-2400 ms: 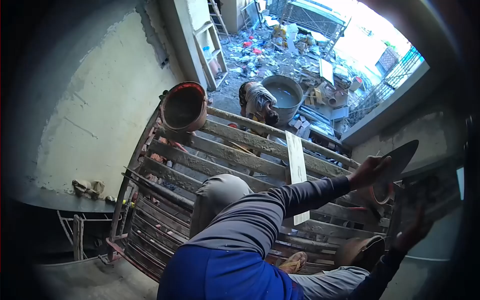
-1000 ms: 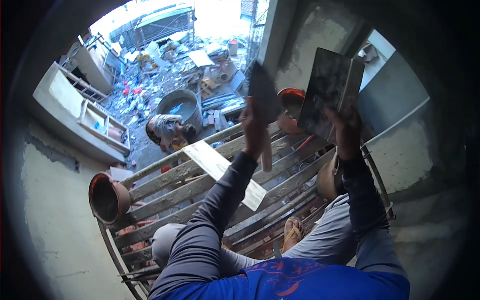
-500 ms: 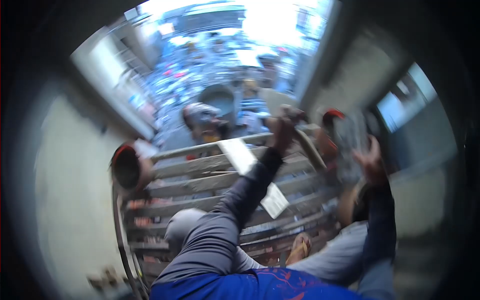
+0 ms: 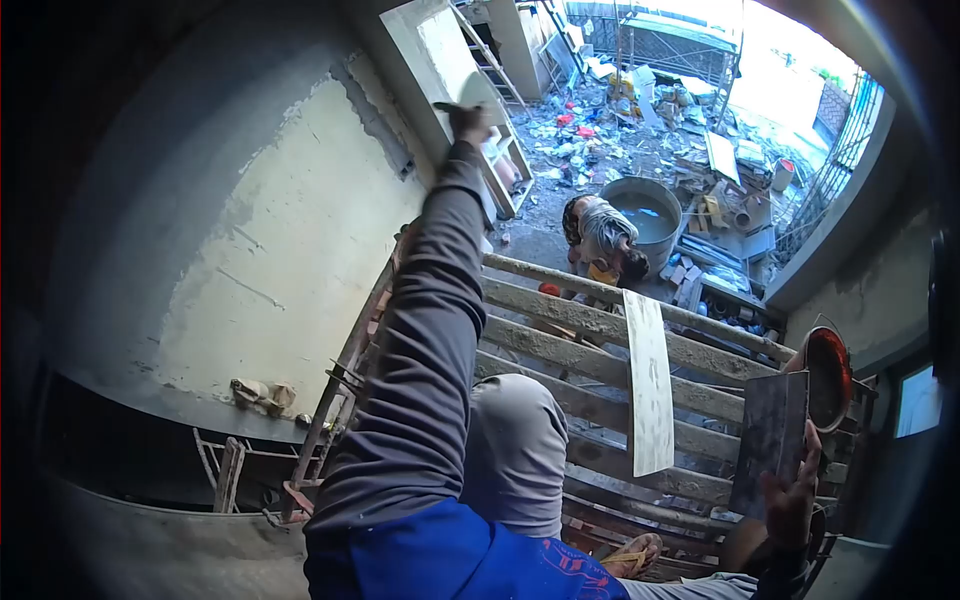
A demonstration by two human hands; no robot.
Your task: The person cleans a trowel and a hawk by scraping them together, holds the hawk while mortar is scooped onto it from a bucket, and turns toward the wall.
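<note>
A patchy plastered wall (image 4: 290,250) spreads below and left of the left fingers (image 4: 478,118). Right of them, bright daylight falls on litter-strewn ground (image 4: 532,240). Above and right of the right fingers (image 4: 809,445) are another wall (image 4: 868,300) and a pale bluish window (image 4: 918,402).

The flat board (image 4: 768,432) is dark and rectangular, its broad face smeared grey, tilted steeply in the right hand (image 4: 790,492) above the slatted planks (image 4: 705,437). The trowel (image 4: 447,107), well apart, is in the raised left hand (image 4: 470,124), its blade's outline blurred.
</note>
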